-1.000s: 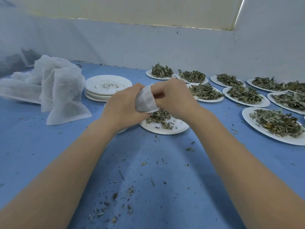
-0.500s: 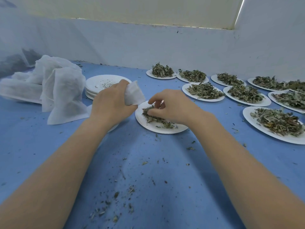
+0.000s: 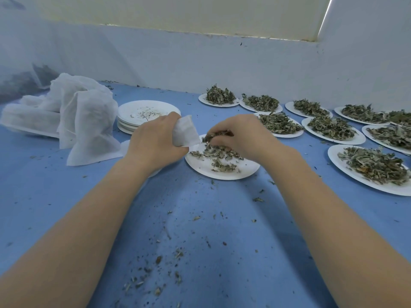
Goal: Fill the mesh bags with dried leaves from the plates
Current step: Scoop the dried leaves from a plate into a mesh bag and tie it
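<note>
A small mesh bag (image 3: 185, 133) is held up in the left hand's (image 3: 155, 143) grip, just left of the near plate (image 3: 242, 171) on the blue table (image 3: 211, 218). The right hand (image 3: 239, 135), fingers curled, pinches dried leaves (image 3: 219, 152) from that plate. Leaf-heaped plates (image 3: 355, 138) spread to the right; a stack of used plates (image 3: 142, 114) and a pile of bags (image 3: 89, 121) lie left.

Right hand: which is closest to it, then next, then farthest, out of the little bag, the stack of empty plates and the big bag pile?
1. Little bag, just left of the right hand, held by the left hand.
2. Stack of empty plates, farther left.
3. Big bag pile, far left.
</note>
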`<state>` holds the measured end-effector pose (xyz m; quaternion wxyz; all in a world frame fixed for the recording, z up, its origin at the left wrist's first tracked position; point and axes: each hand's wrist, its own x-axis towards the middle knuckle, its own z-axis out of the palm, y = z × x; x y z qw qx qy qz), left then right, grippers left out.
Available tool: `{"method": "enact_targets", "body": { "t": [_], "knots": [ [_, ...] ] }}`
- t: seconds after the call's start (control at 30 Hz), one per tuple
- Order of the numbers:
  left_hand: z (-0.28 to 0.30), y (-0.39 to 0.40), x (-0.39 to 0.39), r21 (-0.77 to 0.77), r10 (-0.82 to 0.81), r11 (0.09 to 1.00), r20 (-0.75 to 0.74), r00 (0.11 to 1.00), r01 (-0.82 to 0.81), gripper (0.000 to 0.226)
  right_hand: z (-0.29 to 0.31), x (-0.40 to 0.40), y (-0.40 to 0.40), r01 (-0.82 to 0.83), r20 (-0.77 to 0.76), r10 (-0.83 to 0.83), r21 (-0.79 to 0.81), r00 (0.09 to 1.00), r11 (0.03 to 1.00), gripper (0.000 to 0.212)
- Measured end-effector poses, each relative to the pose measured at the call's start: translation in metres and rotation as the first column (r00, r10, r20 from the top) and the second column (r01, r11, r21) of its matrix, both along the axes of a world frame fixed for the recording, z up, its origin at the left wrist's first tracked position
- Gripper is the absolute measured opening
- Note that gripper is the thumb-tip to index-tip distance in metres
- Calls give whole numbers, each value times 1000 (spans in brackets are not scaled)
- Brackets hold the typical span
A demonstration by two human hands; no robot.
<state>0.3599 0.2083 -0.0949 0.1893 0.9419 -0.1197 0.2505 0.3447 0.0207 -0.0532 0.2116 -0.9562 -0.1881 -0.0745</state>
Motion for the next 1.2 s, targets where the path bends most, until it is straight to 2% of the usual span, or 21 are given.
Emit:
{"method": "enact_targets", "body": {
  "t": [0.1, 0.27, 0.33, 0.4, 0.5, 0.57, 0.73, 0.83, 0.9, 1.07, 1.2],
  "knots": [
    [0, -2, -1, 40, -39, 998, 1, 999, 39, 43, 9, -3, -6, 1, 40, -5, 90, 999, 996, 21],
    [-1, -12, -3, 79, -105, 992, 44, 994, 101, 54, 10, -4, 7, -45, 81, 47, -20, 996, 999, 16],
    [-2, -16, -5, 74, -121, 990, 49, 991, 117, 52, 7, -4, 10, -69, 102, 68, 5, 992, 998, 15],
    [-4, -20, -6, 26, -132, 991, 39, 991, 131, 48, 7, -6, 9, -91, 84, 81, 121, 993, 988, 14],
    [-3, -22, -9, -123, -159, 980, 0, 987, 158, 49, 8, -9, 6, -125, -29, 141, 314, 990, 941, 26],
    [0, -22, -11, -231, -182, 957, -20, 983, 173, 56, 9, -9, 5, -144, -88, 186, 351, 979, 925, 31],
    [1, -20, -12, -360, -229, 911, -39, 973, 200, 55, 18, -13, 0, -187, -249, 259, 277, 933, 942, 29],
    [-2, -20, -11, -406, -233, 891, -19, 972, 205, 49, 21, -14, -4, -191, -275, 282, 316, 919, 929, 27],
    [-4, -19, -8, -450, -241, 867, -1, 971, 215, 46, 21, -13, -4, -187, -249, 278, 336, 928, 923, 24],
    [-5, -22, -8, -494, -258, 837, 23, 966, 236, 43, 18, -13, -2, -152, -104, 185, 267, 977, 952, 18],
    [-3, -27, -12, -370, -304, 879, 46, 952, 299, 36, 14, -11, 11, -94, -8, 96, 130, 995, 987, 25]
  ]
}}
